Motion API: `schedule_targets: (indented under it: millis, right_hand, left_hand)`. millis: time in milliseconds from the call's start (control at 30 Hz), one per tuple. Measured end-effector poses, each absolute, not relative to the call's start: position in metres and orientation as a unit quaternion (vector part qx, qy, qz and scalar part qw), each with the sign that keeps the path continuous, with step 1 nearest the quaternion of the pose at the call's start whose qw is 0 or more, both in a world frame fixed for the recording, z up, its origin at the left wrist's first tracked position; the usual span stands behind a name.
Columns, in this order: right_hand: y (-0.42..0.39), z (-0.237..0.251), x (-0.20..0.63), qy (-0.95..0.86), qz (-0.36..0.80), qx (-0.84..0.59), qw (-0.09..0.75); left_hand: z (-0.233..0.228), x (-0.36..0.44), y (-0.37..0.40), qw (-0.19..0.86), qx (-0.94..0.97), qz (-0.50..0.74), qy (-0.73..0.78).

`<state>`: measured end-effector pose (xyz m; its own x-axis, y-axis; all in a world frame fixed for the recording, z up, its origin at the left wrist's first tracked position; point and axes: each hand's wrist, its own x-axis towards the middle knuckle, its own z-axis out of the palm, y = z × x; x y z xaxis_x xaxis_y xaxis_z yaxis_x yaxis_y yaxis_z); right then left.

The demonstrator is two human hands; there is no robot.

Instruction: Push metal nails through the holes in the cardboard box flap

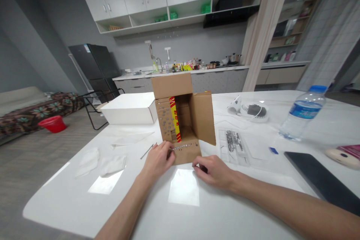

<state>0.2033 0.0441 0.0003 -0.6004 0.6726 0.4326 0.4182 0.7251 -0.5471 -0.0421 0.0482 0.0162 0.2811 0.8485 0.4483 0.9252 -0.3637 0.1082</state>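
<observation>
On white table (197,210), left hand (158,159) pinching box flap (187,152), right hand (215,172) grip seemingly closed, fingertips hidden.

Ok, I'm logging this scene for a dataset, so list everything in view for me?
cardboard box: 1, brown, flaps open, table centre
table: 1, white
white box: 1, left of cardboard box
water bottle: 1, clear, blue cap, right
clear tray: 1, holds small metal pieces, right of cardboard box
dark tablet: 1, right edge
red basin: 1, floor, left
fridge: 1, black, back
left hand: touching cardboard box front
right hand: at cardboard box base
</observation>
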Motion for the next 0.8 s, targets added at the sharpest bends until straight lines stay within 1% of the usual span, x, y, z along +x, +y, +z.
schedule_targets:
  millis: [800]
  right_hand:
    - [0.0445,0.0003,0.2024,-0.877,0.191,-0.308,0.317]
  left_hand:
    - [0.0186,-0.039,0.0457,0.108,-0.786,-0.243,-0.557]
